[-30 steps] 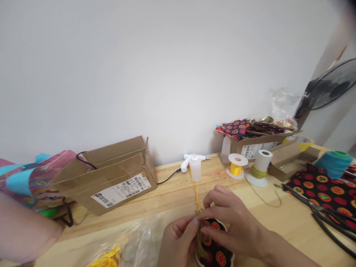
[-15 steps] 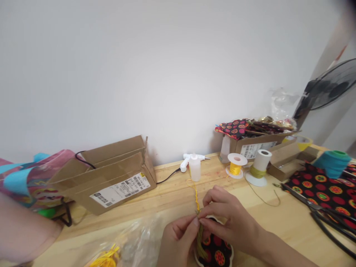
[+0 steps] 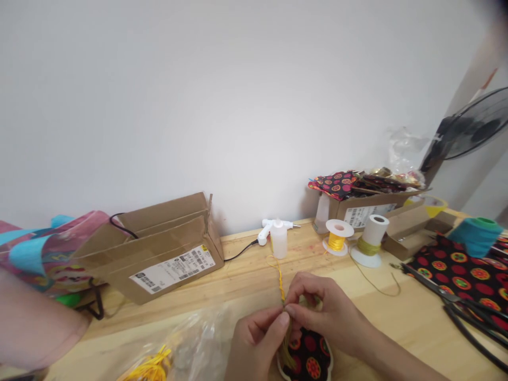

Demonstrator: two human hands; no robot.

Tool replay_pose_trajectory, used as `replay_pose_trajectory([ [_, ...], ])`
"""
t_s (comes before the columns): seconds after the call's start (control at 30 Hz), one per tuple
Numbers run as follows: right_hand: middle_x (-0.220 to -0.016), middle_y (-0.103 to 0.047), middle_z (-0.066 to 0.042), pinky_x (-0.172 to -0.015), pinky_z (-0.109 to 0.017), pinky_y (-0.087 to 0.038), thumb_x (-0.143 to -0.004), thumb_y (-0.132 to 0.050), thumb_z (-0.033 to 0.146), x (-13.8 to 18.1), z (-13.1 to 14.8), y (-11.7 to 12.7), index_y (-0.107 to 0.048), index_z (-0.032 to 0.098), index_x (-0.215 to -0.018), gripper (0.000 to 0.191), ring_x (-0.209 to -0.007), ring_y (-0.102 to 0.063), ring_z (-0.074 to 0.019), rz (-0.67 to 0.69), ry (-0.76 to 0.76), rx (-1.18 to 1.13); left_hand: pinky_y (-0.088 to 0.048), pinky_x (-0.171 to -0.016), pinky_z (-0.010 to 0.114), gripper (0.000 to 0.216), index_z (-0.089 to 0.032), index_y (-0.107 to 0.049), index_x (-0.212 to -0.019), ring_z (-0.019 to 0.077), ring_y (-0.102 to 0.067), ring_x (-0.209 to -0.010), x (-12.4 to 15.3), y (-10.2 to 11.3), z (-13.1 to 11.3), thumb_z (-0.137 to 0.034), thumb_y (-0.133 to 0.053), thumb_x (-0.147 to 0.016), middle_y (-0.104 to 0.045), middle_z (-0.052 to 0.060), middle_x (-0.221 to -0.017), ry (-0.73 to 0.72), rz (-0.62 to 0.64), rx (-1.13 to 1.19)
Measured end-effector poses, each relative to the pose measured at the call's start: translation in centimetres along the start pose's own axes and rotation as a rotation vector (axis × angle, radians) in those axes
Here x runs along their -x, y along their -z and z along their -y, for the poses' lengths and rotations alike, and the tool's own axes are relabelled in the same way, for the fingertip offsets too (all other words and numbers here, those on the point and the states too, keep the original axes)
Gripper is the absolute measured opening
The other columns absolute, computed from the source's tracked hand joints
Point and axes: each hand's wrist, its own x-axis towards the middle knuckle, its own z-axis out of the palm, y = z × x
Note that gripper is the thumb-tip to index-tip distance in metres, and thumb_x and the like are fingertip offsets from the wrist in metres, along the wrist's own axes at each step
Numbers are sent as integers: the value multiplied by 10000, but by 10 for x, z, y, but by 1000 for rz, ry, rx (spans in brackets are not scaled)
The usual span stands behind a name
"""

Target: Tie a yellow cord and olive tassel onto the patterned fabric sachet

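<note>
An olive-green tassel (image 3: 286, 353) with a yellow cord (image 3: 281, 283) running from its top lies between my hands. My left hand (image 3: 260, 336) pinches the tassel near its head, thumb and fingers pressed together. Opposite it, my right hand (image 3: 323, 312) closes thumb and forefinger at the same spot, where the cord meets the tassel; the fingertips hide the exact point and any fine thread there. Beneath the hands rests a dark, scallop-edged patterned fabric piece (image 3: 311, 360) with red and orange flower motifs and a pale rim.
Behind stand a white bottle (image 3: 279, 241), a glue gun (image 3: 265, 232), a yellow cord spool (image 3: 336, 242) and an olive cord spool (image 3: 368, 246). Black scissors (image 3: 452, 299) lie right on patterned cloth (image 3: 456, 264). A cardboard box (image 3: 159, 248) and a plastic bag (image 3: 198, 338) are left.
My right hand's fingers have curled down closer to the tassel head, with the thumb now across it. My left hand stays pinched in nearly the same place.
</note>
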Motion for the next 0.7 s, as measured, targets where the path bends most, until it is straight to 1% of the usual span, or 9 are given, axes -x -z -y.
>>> replay_pose_trajectory([
  [0.13,-579,-516,40,-470,-240,-424,-707,-593,219,1,-2,-3,-558,167,-638,94,-471,-552,-109,92,-158,-385,-404,-582,208,192,-123,-703,-724,112,-529,-562,2,-5,-5,-286,-604,-705,-634,35,-566,31,22,90],
  [0.17,-573,-509,44,-465,-247,-435,-698,-606,236,0,-3,-4,-561,165,-637,104,-455,-552,-109,104,-178,-463,-405,-579,200,186,-124,-703,-714,114,-542,-573,2,-6,-6,-282,-606,-704,-637,36,-569,40,31,119],
  [0.23,-585,-501,45,-465,-258,-451,-675,-633,251,-1,-3,-5,-576,158,-631,117,-445,-552,-106,105,-183,-549,-408,-575,191,177,-123,-702,-714,116,-558,-580,1,-6,-7,-276,-615,-698,-639,38,-567,45,32,153],
  [0.37,-652,-494,38,-450,-244,-441,-661,-651,248,-3,-3,-5,-609,161,-644,97,-458,-554,-100,82,-133,-570,-411,-533,182,186,-113,-698,-744,110,-563,-540,2,-5,-9,-275,-626,-689,-637,49,-564,77,30,176],
  [0.47,-662,-520,25,-540,-225,-423,-664,-655,239,-3,0,-2,-614,161,-634,93,-583,-544,-102,10,-92,-507,-413,-508,173,173,-118,-699,-733,103,-563,-510,2,-5,-10,-264,-670,-645,-627,42,-545,106,-2,210],
  [0.53,-655,-540,21,-582,-209,-401,-670,-654,252,-3,4,1,-608,159,-638,109,-631,-512,-95,-48,-126,-480,-414,-505,176,172,-121,-700,-716,99,-556,-496,2,-6,-10,-262,-692,-617,-621,36,-533,113,-28,229],
  [0.63,-575,-533,36,-529,-188,-368,-686,-643,293,-2,8,5,-593,150,-647,156,-542,-458,-69,-104,-219,-484,-409,-506,182,187,-131,-699,-700,96,-544,-490,2,-6,-8,-270,-720,-576,-617,27,-528,126,-52,237],
  [0.7,-537,-536,37,-507,-186,-358,-701,-630,310,-1,9,5,-585,143,-653,180,-505,-448,-65,-112,-245,-505,-405,-524,189,197,-125,-693,-663,93,-535,-498,1,-5,-5,-280,-735,-549,-615,25,-535,123,-61,199],
])
